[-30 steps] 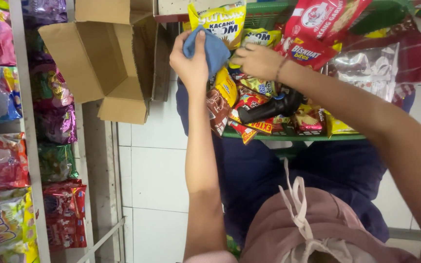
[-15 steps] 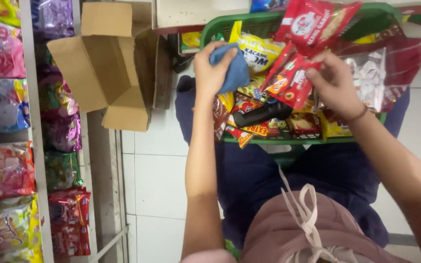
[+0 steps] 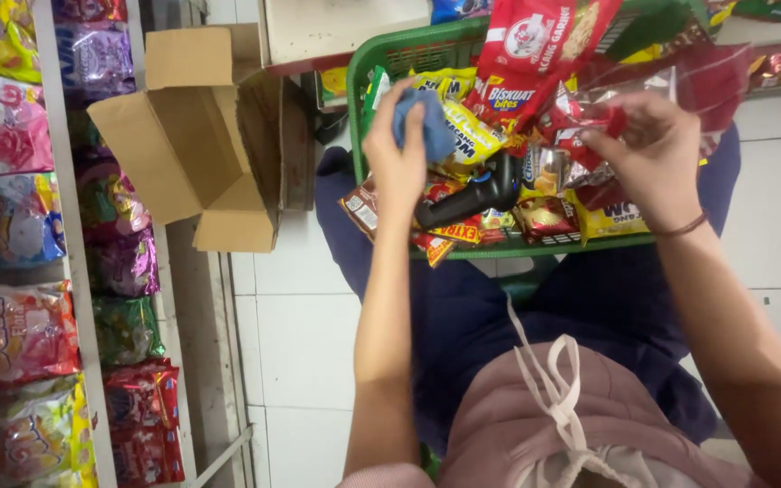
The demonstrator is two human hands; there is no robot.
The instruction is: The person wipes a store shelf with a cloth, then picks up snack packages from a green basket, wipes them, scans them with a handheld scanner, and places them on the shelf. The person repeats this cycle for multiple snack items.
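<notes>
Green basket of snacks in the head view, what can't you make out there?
- Green basket: far rim cut off by the top edge; its floor buried under packets.
- Black handheld device: lower end hidden under packets.
- Blue cloth: partly covered by the left hand.
- Red packet at the right hand: motion-blurred.

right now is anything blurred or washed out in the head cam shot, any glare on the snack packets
Head view: lighting is even and soft, with no hard shadows. The left hand on the blue cloth is fairly sharp; the right hand and its red packet are slightly motion-blurred. Clear wrap over the green basket shows mild sheen. Shelf edges bow at the left.
</notes>
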